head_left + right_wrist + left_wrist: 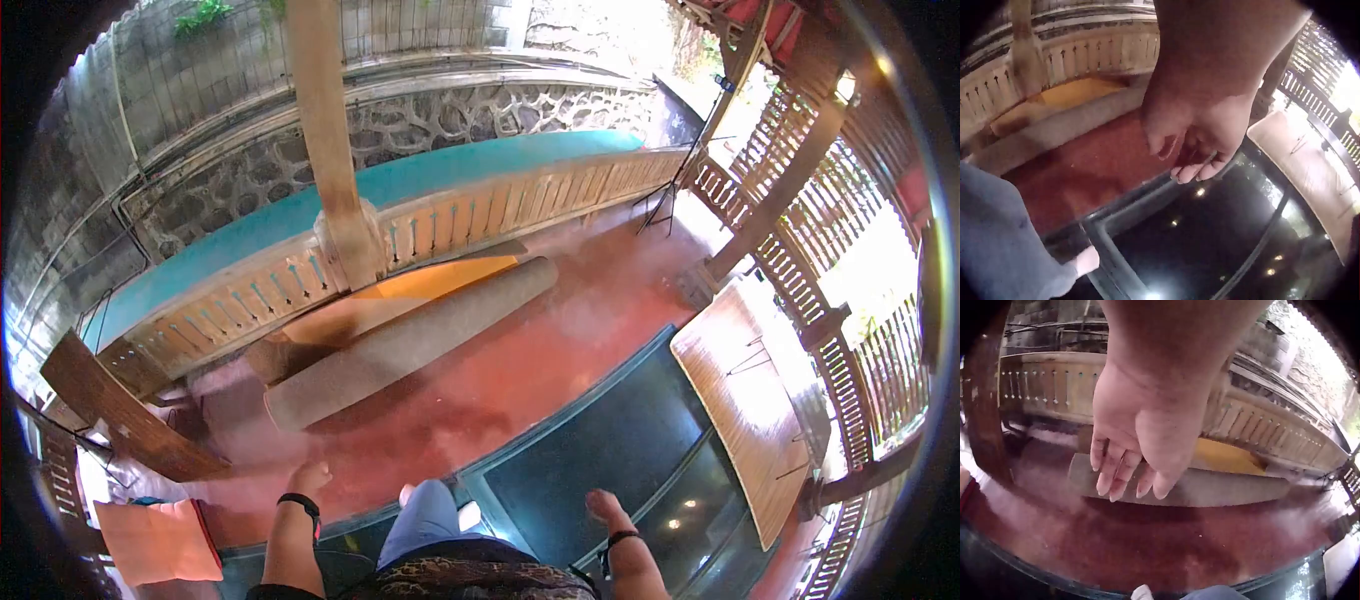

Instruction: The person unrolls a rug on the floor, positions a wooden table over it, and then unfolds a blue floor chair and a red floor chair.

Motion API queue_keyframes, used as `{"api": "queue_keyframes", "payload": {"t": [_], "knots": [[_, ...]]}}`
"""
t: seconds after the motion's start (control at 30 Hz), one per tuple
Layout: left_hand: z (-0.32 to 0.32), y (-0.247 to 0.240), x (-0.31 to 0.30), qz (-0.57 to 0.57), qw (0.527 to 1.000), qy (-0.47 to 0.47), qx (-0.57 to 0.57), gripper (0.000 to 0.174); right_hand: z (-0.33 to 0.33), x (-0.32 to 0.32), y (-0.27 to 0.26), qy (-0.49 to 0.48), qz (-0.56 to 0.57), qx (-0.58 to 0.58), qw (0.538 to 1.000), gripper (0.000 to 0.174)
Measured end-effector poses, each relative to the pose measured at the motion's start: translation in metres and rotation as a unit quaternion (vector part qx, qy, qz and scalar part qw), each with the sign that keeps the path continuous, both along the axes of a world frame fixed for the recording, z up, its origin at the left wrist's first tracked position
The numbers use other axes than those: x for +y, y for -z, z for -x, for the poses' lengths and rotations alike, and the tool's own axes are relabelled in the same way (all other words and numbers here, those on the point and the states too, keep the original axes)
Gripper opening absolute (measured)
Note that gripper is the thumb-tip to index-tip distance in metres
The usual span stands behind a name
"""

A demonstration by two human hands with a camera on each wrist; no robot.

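My left hand point(312, 476) hangs over the red floor with a dark band at its wrist. In the left wrist view the palm of the left hand point(1141, 437) shows, fingers relaxed and pointing down, nothing held. Behind it lies a long grey-brown roll point(420, 345), like a rolled mat. My right hand point(604, 506) hangs over the dark glossy floor panel point(590, 450), also with a band at its wrist. In the right wrist view the fingers of the right hand point(1200, 134) curl loosely, and a small light line, perhaps a ring, shows on one finger.
Beyond the roll are an orange-yellow board point(450, 277) and a wooden railing point(500, 207) with a post point(325, 120). A pale slatted mat point(740, 380) lies at right. An orange cushion point(158, 540) sits at left, near a brown wooden beam point(130, 415). A tripod point(660, 205) stands far back.
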State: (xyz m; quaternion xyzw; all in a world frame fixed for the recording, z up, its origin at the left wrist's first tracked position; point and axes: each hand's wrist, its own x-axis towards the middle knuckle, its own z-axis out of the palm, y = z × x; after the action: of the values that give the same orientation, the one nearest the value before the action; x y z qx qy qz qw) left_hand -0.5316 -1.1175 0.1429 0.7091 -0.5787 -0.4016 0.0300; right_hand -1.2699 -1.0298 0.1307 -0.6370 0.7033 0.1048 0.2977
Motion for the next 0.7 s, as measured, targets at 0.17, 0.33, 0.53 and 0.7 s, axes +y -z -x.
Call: {"api": "queue_keyframes", "payload": {"t": [0.17,0.33,0.53,0.7], "knots": [[0.016,-0.008,-0.025,-0.056,0.995,-0.075,-0.013,0.031,-0.028,-0.161,-0.069,0.049,0.006,-0.141,0.989,0.03],[0.043,-0.036,-0.112,-0.139,0.977,0.056,-0.154,0.029,-0.053,-0.276,-0.098,0.001,-0.019,-0.182,0.983,0.037],[0.132,-0.071,-0.261,-0.014,0.989,0.071,-0.132,0.027,-0.022,-0.382,-0.086,-0.048,-0.076,-0.125,0.988,0.036],[0.221,-0.104,-0.397,0.01,0.986,0.145,-0.083,0.031,0.012,-0.468,-0.056,-0.048,0.017,-0.213,0.976,0.038]]}}
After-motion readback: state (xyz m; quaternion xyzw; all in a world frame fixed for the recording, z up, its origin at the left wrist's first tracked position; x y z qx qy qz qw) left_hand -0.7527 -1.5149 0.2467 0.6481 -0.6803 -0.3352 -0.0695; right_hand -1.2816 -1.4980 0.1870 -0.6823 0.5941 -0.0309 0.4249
